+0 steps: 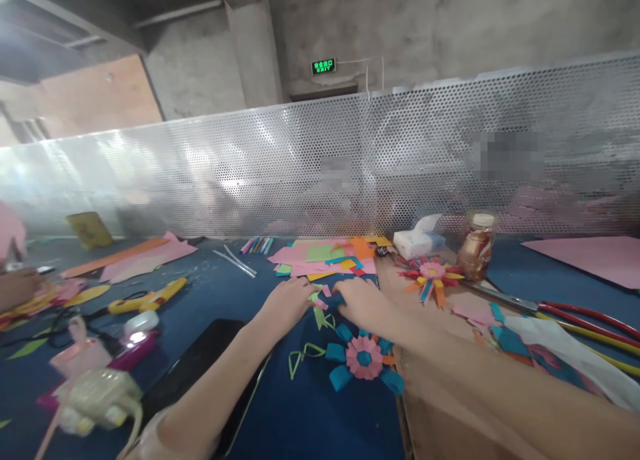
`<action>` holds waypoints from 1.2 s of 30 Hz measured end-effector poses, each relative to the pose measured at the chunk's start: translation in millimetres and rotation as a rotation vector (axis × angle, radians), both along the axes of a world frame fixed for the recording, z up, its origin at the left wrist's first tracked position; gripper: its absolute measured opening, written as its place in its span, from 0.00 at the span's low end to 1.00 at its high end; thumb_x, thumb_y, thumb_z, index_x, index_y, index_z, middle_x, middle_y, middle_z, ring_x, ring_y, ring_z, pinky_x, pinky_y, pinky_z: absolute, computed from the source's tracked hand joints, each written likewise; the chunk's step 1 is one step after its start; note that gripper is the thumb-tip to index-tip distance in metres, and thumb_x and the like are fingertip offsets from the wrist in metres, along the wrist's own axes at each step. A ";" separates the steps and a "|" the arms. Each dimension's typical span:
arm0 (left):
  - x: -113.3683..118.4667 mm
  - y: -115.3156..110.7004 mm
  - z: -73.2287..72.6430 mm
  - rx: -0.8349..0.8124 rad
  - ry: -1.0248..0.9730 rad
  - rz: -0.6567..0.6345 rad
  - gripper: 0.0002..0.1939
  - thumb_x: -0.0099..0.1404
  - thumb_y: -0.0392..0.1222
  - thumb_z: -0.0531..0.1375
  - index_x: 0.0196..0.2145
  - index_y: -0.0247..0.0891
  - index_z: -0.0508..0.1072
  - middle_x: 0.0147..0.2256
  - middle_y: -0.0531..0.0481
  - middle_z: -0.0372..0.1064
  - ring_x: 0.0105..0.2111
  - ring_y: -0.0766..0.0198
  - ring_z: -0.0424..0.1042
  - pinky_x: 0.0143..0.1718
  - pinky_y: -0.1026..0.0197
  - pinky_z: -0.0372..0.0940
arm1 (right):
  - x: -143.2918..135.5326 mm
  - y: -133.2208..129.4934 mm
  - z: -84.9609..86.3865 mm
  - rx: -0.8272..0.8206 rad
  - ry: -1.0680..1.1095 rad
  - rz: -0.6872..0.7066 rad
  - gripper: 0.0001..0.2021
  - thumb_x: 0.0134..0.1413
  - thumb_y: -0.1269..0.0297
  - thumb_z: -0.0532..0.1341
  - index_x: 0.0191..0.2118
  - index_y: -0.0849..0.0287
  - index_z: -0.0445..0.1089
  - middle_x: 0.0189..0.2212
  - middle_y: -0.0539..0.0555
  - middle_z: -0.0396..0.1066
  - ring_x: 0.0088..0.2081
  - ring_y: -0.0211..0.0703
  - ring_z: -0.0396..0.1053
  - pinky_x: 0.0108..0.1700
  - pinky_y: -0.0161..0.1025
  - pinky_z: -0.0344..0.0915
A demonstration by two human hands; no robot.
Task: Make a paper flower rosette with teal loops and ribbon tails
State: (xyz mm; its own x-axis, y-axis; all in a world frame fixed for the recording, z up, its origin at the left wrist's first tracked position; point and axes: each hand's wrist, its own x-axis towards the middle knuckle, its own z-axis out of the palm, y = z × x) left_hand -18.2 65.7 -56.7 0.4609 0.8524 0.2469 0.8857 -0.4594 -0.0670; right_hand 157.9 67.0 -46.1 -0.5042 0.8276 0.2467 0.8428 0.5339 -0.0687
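My left hand (289,303) reaches over the blue table, its fingers closed around a light green paper strip (319,317). Small pink paper pieces (322,304) lie against that strip, between my two hands. My right hand (363,301) is just to the right, fingers curved, with a gap between thumb and fingertips and nothing visible in it. Nearer to me rests a paper flower (364,359) with a pink ruffled centre and blue looped petals. Beside it are thin green paper loops (304,357).
Coloured paper sheets (325,255) lie ahead, before a perforated metal screen (280,167). A tissue box (417,243), a jar (477,247), a second paper flower (433,273) and red-handled scissors (530,305) are right. A yellow glue gun (150,299) and another person's hand (17,288) are left.
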 end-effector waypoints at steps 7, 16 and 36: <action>2.9 8.2 -7.1 -0.020 0.000 -0.067 0.12 0.60 0.47 0.51 0.35 0.40 0.71 0.35 0.46 0.68 0.39 0.58 0.64 0.40 0.60 0.56 | 22.7 34.6 9.3 0.148 -0.069 -0.027 0.13 0.50 0.69 0.53 0.43 0.63 0.65 0.40 0.62 0.65 0.44 0.52 0.60 0.41 0.46 0.55; 1.9 0.7 10.3 -0.003 -0.074 -0.083 0.10 0.59 0.40 0.52 0.35 0.40 0.71 0.34 0.47 0.70 0.36 0.57 0.66 0.37 0.59 0.56 | -19.0 56.1 -1.6 0.136 -0.286 0.456 0.15 0.46 0.79 0.54 0.38 0.56 0.69 0.37 0.53 0.68 0.43 0.44 0.58 0.41 0.38 0.55; 11.2 -31.9 32.1 -0.614 -0.532 -0.248 0.17 0.56 0.54 0.52 0.33 0.36 0.68 0.26 0.50 0.71 0.26 0.66 0.69 0.28 0.65 0.61 | 69.3 -54.1 23.2 0.050 0.315 0.393 0.10 0.46 0.71 0.53 0.35 0.57 0.68 0.30 0.49 0.71 0.30 0.35 0.67 0.32 0.31 0.63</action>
State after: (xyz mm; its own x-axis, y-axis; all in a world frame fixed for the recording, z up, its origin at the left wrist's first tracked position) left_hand -7.0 33.8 -24.6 0.6051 0.7961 0.0106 0.5976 -0.4629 0.6547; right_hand 227.2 12.8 -22.9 -0.6700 0.5734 0.4715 0.5196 0.8159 -0.2538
